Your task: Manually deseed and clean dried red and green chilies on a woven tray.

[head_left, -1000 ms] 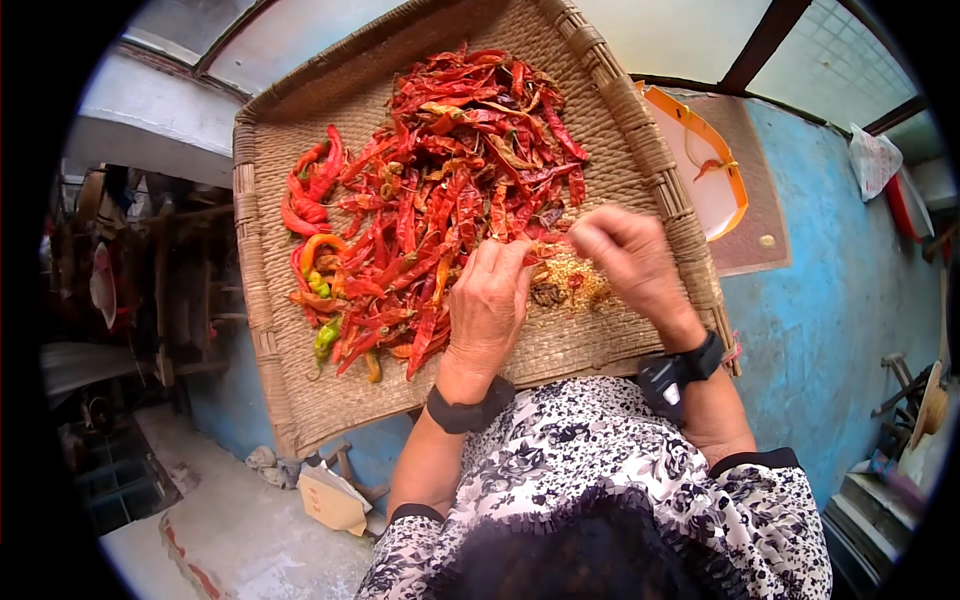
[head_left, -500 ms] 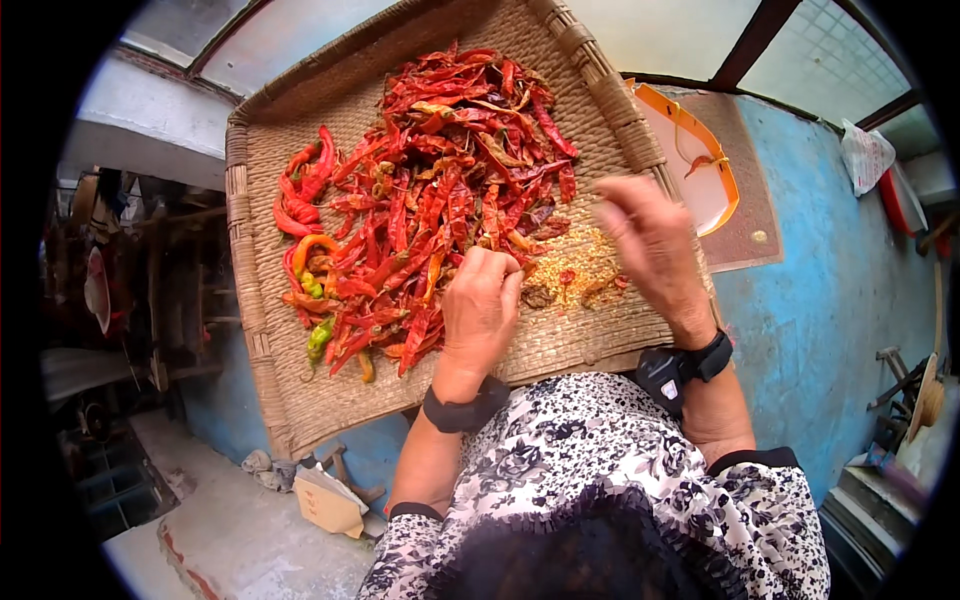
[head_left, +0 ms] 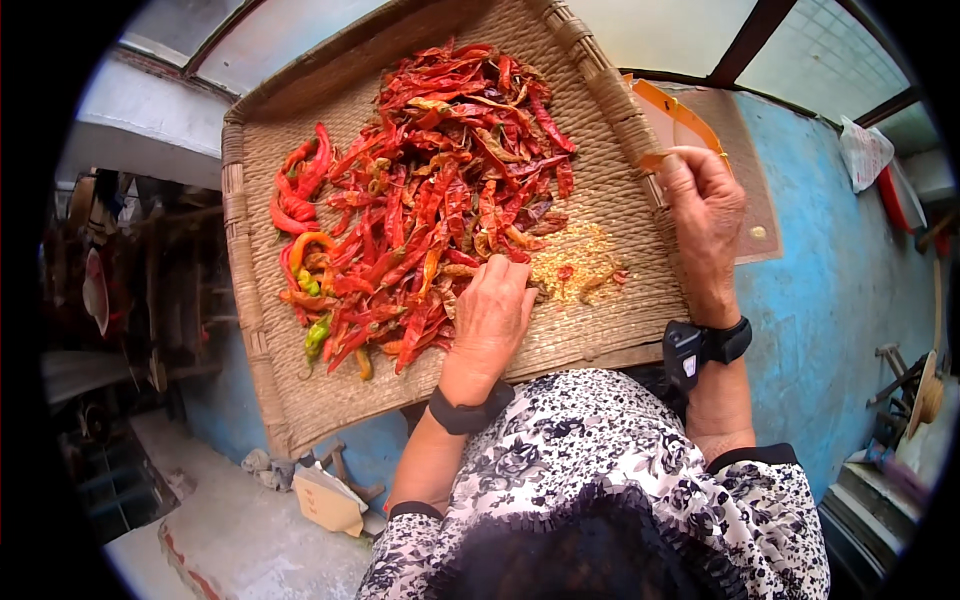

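A large woven tray (head_left: 300, 400) holds a heap of dried red chillies (head_left: 430, 200), with a few orange and green ones at its left side. A small pile of pale seeds and bits (head_left: 580, 265) lies near the tray's right side. My left hand (head_left: 493, 315) rests palm down on the near edge of the chilli heap, fingertips among the pods. My right hand (head_left: 703, 215) is at the tray's right rim, fingers curled over it. Whether it holds anything is hidden. Both wrists wear black bands.
An orange-rimmed flat object (head_left: 680, 120) lies just past the tray's right rim on a brown mat (head_left: 750, 190). The floor to the right is blue (head_left: 840, 300). Stones and a piece of card (head_left: 325, 500) lie below the tray. Dark clutter stands at the left.
My right hand has left the seed pile and moved right and up to the tray's rim. My left hand has stayed on the chillies.
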Demonstrator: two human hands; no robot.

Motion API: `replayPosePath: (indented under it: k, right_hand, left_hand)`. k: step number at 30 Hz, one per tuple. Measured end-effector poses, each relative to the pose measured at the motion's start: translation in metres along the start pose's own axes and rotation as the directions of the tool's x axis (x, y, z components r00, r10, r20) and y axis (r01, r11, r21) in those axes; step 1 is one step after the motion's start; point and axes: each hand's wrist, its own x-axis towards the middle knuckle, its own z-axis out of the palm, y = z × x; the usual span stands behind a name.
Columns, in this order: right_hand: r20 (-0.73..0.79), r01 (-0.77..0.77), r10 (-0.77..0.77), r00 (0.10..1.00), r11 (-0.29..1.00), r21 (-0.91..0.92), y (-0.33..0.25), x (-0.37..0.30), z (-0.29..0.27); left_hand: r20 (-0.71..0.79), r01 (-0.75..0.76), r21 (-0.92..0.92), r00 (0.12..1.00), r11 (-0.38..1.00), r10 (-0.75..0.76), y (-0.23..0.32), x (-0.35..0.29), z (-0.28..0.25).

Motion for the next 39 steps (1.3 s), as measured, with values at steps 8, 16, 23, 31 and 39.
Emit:
replayPosePath:
  k: [8, 16, 23, 31, 39]
  right_hand:
    - [0.236, 0.097, -0.04, 0.971, 0.967, -0.237, 0.006, -0.016, 0.009]
    - [0.654, 0.257, -0.126, 0.746, 0.96, -0.108, 0.014, -0.037, 0.04]
    - [-0.036, 0.191, -0.21, 0.977, 0.939, -0.286, -0.012, -0.007, -0.003]
    - [0.101, 0.226, -0.202, 0.974, 0.859, -0.46, -0.012, -0.011, -0.008]
    - [0.637, 0.461, -0.249, 0.729, 0.867, -0.189, 0.024, -0.032, 0.025]
  left_hand:
    - [0.009, 0.002, 0.003, 1.0, 1.0, -0.002, -0.004, 0.0, 0.01]
    - [-0.123, 0.031, -0.423, 0.988, 0.906, -0.091, 0.008, 0.01, -0.005]
    - [0.018, -0.045, -0.315, 0.998, 0.948, 0.053, 0.018, 0.016, 0.011]
    - [0.018, -0.129, -0.145, 0.991, 0.981, 0.133, 0.022, 0.021, 0.036]
    - [0.0, 0.058, -0.268, 0.998, 0.962, -0.06, 0.009, 0.018, 0.002]
